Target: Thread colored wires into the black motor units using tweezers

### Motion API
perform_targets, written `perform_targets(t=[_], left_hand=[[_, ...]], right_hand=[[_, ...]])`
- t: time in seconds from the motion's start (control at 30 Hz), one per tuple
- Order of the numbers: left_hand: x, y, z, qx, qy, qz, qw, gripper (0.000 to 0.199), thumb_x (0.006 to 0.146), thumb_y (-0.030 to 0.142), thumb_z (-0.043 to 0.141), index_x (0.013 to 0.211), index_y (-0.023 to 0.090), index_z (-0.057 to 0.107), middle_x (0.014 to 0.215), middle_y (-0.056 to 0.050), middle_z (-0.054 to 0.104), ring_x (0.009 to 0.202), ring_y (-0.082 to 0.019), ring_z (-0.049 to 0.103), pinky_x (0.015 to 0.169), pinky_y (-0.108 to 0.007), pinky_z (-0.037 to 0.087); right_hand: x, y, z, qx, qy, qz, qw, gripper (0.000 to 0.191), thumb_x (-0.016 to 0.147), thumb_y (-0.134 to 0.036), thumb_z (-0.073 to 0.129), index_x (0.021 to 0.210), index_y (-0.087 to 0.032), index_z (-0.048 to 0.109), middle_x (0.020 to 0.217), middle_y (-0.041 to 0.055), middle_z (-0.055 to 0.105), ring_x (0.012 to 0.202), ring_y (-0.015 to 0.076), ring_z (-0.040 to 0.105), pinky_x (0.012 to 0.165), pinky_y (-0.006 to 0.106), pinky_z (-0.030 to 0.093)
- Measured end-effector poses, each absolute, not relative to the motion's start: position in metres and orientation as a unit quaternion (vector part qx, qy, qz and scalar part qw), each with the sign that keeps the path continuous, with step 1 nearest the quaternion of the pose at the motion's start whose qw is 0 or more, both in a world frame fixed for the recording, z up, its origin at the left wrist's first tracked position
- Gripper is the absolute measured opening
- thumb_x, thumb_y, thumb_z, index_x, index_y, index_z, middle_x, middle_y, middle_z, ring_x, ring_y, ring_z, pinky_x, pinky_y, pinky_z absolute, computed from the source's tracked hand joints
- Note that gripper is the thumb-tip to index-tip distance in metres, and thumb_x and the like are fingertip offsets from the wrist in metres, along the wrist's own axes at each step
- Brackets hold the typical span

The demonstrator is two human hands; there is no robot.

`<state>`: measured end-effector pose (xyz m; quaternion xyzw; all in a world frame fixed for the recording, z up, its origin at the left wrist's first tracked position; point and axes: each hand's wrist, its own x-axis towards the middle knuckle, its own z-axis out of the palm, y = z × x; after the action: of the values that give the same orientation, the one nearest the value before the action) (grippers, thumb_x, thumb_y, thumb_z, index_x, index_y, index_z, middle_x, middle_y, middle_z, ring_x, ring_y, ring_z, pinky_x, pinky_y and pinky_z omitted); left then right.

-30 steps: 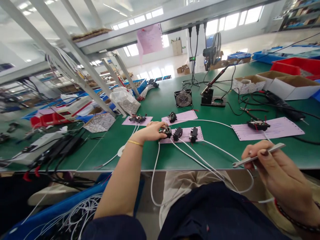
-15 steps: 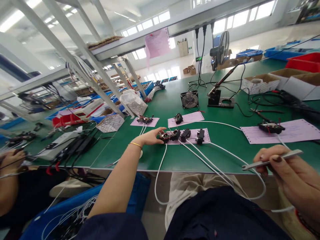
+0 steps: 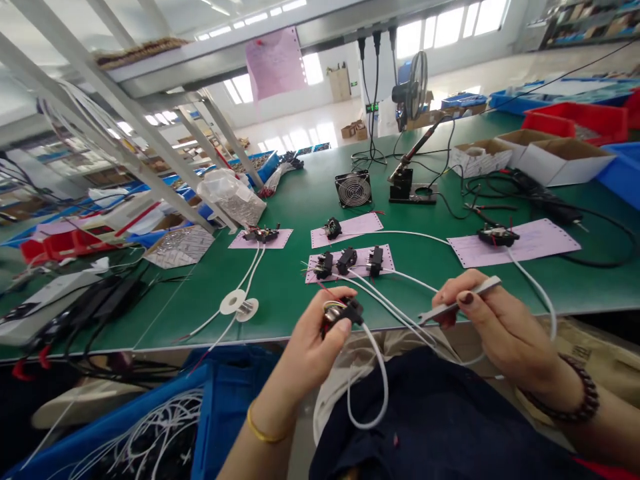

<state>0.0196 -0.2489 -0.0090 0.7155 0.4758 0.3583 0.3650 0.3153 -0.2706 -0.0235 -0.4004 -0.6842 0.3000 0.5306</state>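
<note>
Wired connector held up for tweezer work.

We grip the small black connector (image 3: 344,311) in the left hand (image 3: 315,340) above the bench edge (image 3: 200,333); the right hand (image 3: 493,320) pinches the tweezers (image 3: 457,303). Next, we judge, the tips must meet its wires.

table: green matted workbench (image 3: 295,200), its near edge running across the lower middle
papers: pale pink paper sheets (image 3: 545,240) lie flat on the mat
parts: three small black wired components (image 3: 349,260) sit in a row on the middle sheet
fan: small square black cooling fan (image 3: 353,190) stands upright behind the sheets
iron: black soldering iron stand (image 3: 406,188) just right of the fan, iron tilted up
boxes: open white cardboard boxes (image 3: 560,160) far right, beside a red plastic bin (image 3: 575,120)
bag: clear plastic bag (image 3: 233,199) far left
crate: blue plastic crate (image 3: 220,407) with white cables below the table edge
</note>
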Motion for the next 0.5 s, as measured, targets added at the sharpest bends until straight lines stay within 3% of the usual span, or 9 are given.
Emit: perform_targets(t=[0.07,0.27,0.5], left_hand=[[0.051,-0.257,-0.022,0.707,0.453,0.365,0.401,0.037,0.097,0.036,0.055,0.128,0.021,0.067,0.104,-0.004,0.070,0.088,-0.021,0.065,0.083,-0.033,0.054],[0.080,-0.264,-0.034,0.708,0.433,0.377,0.413,0.040,0.102,0.037,0.054,0.138,0.024,0.064,0.120,-0.008,0.072,0.107,-0.026,0.068,0.100,-0.040,0.053],[0.083,-0.272,-0.030,0.723,0.487,0.347,0.347,0.029,0.102,0.040,0.057,0.127,0.028,0.067,0.124,-0.006,0.069,0.108,-0.025,0.068,0.097,-0.039,0.053]], right_hand=[[0.307,-0.276,-0.021,-0.376,-0.688,0.302,0.542,0.024,0.118,-0.036,0.045,0.108,-0.025,0.063,0.093,0.0017,0.069,0.073,0.0141,0.070,0.068,0.024,0.059],[0.304,-0.281,-0.024,-0.375,-0.746,0.224,0.502,0.020,0.118,-0.032,0.041,0.111,-0.025,0.059,0.094,0.0042,0.068,0.075,0.0174,0.067,0.070,0.029,0.057],[0.299,-0.285,-0.026,-0.352,-0.787,0.128,0.491,0.015,0.118,-0.032,0.041,0.113,-0.025,0.054,0.093,0.0044,0.070,0.081,0.0206,0.073,0.073,0.032,0.060]])
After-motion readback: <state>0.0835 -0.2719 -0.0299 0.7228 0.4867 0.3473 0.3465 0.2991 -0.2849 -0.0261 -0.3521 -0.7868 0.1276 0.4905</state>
